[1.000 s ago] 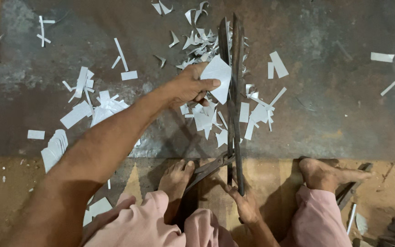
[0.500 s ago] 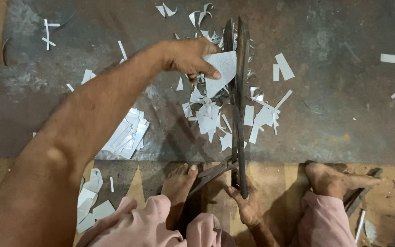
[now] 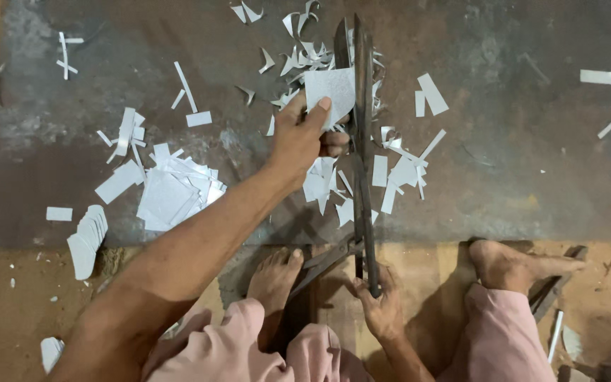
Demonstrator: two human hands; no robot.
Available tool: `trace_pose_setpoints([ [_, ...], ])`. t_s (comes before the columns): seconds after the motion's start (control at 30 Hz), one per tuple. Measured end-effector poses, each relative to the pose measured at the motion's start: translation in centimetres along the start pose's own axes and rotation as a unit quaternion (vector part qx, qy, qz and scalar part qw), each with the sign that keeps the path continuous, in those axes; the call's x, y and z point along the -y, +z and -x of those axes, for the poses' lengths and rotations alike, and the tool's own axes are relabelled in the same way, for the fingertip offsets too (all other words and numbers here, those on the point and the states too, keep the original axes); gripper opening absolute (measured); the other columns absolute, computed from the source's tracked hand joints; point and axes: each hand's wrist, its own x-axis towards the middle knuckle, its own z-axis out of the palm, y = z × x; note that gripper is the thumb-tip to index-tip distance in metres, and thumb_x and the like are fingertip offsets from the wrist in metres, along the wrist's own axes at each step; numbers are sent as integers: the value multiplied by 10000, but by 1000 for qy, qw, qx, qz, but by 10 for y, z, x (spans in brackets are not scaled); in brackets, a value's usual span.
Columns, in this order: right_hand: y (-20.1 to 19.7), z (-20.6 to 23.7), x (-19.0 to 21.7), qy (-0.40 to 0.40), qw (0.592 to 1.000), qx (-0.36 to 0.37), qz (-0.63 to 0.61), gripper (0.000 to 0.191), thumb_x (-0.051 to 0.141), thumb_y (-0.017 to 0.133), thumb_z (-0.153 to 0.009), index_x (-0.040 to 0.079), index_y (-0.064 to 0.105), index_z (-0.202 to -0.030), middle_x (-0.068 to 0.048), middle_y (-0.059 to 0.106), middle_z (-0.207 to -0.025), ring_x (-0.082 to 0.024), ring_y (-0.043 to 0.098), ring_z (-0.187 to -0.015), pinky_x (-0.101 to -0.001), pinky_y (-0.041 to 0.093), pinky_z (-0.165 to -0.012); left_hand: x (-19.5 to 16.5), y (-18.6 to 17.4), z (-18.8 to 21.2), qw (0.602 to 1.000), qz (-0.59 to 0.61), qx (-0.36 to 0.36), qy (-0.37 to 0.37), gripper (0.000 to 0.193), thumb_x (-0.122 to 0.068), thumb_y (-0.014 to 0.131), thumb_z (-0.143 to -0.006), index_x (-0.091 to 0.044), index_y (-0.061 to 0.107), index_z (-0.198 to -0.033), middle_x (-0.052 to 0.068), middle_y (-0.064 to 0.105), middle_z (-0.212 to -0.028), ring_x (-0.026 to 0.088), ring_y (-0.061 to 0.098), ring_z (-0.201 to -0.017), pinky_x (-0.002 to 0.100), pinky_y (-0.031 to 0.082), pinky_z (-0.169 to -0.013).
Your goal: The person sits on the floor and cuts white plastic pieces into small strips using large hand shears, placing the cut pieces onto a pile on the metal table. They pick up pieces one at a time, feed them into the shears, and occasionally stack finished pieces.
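Shears point(image 3: 361, 141), long and dark, lay upright along the grey metal sheet point(image 3: 532, 177), blades nearly shut. The left hand point(image 3: 304, 134) pinched a small white sheet piece point(image 3: 331, 88) between thumb and fingers, its edge set against the blades. The right hand point(image 3: 380, 308) gripped the lower handle, fingers curled round it. White offcuts point(image 3: 397, 166) littered the metal beside the blades, and a neat pile of cut squares point(image 3: 175, 191) sat well to the left. Bare feet rested at the sheet's near edge.
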Motion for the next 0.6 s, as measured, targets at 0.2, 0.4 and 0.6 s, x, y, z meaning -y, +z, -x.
trace_pose_setpoints([
  [0.2,-10,14,23,112,991,29,-65,373,294,696,-890,40,671,-1163,-51,719,-828,-155,713,-790,-349,560,-729,1,6,12,992,-89,-25,81,212,-220,600,-1031,-28,650,-1107,81,732,-860,77,524,-482,247,421,-379],
  [0.4,-30,26,35,175,980,96,-27,391,328,684,-934,59,706,-1216,-140,701,-798,-190,648,-740,-362,538,-689,19,-6,14,996,-83,0,44,235,-248,623,-1027,-16,642,-1059,87,750,-859,72,506,-475,244,417,-378],
  [0.6,-26,16,32,239,962,100,-86,601,318,674,-864,75,575,-1405,-78,747,-1011,-171,739,-832,-348,639,-700,12,-16,-2,992,-107,50,42,234,-243,619,-1019,-40,666,-1126,78,748,-857,51,488,-501,228,389,-400],
])
